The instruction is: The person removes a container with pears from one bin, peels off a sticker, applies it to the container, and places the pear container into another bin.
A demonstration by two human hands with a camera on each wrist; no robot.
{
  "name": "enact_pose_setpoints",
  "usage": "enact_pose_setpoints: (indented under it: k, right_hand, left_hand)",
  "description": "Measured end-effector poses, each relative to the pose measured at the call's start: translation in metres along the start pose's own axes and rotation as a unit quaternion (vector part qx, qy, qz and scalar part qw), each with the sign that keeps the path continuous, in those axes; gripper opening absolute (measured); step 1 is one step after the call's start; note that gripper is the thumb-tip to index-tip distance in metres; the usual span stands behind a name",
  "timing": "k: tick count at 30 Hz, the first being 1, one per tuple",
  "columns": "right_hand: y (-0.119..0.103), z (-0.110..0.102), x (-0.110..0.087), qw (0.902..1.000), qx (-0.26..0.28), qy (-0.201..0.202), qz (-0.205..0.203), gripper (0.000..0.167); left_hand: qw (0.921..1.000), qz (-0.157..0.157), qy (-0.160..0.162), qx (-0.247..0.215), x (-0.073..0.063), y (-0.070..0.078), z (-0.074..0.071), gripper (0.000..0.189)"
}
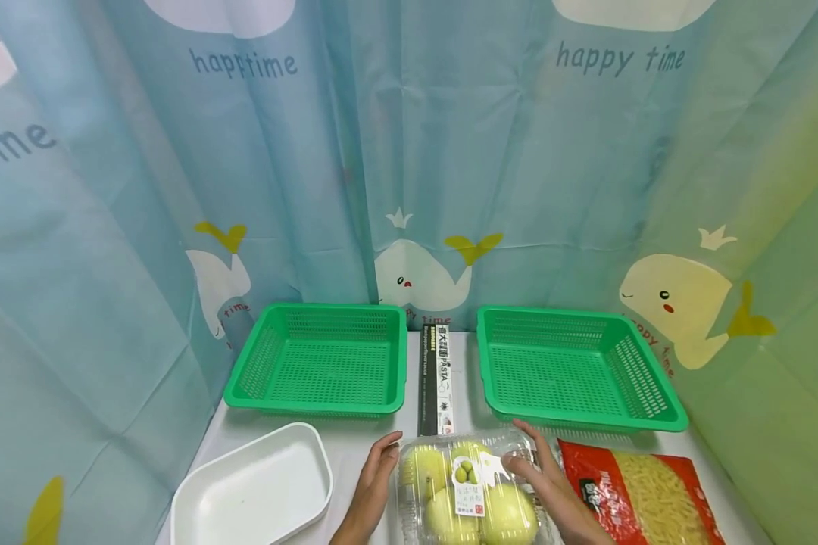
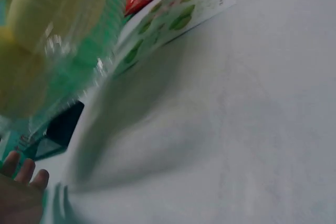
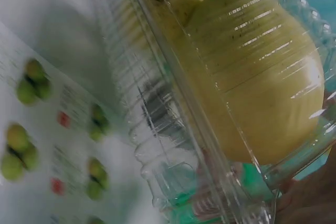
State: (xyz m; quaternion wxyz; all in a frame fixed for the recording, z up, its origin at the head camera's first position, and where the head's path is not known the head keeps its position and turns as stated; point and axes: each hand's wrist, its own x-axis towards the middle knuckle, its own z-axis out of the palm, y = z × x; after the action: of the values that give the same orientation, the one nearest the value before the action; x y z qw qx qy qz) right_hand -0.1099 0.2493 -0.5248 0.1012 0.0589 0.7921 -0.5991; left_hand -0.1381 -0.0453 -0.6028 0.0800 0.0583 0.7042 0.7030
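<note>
A clear plastic box [image 1: 494, 439] of round yellow-green pears [image 1: 509, 515] is at the bottom centre of the head view, with a white label [image 1: 469, 484] on its lid. My right hand [image 1: 552, 484] grips the box at its right side, the thumb lying over the lid. To the left of the box is my left hand [image 1: 371, 488], its fingers loosely extended. A gap shows between those fingers [image 2: 25, 171] and the box in the left wrist view. In the right wrist view a sheet [image 3: 73, 129] printed with green fruit pictures lies on the table beside the box.
Two green baskets [image 1: 316, 412] [image 1: 586, 420] stand at the back, with a narrow pasta box [image 1: 436, 378] between them. A white tray [image 1: 252, 484] sits at front left. At the right lies a red bag of pasta [image 1: 641, 492]. Whale-print curtains [image 1: 327, 151] enclose the table.
</note>
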Motion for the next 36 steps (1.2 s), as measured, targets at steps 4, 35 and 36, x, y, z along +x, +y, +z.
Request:
enact_pose_setpoints:
  k: [4, 35, 36]
  right_hand:
    - [-0.011, -0.025, 0.001, 0.9997, -0.002, -0.023, -0.004, 0.071]
    - [-0.029, -0.156, 0.010, 0.9897, 0.069, 0.012, -0.125, 0.058]
    - [-0.030, -0.158, 0.010, 0.9890, 0.078, 0.010, -0.125, 0.058]
  left_hand:
    - [0.9998, 0.017, 0.005, 0.009, 0.010, 0.003, 0.009, 0.050]
    - [0.9996, -0.005, 0.003, -0.028, 0.137, 0.034, 0.112, 0.052]
    - [0.9992, -0.011, 0.004, -0.038, 0.139, 0.034, 0.115, 0.053]
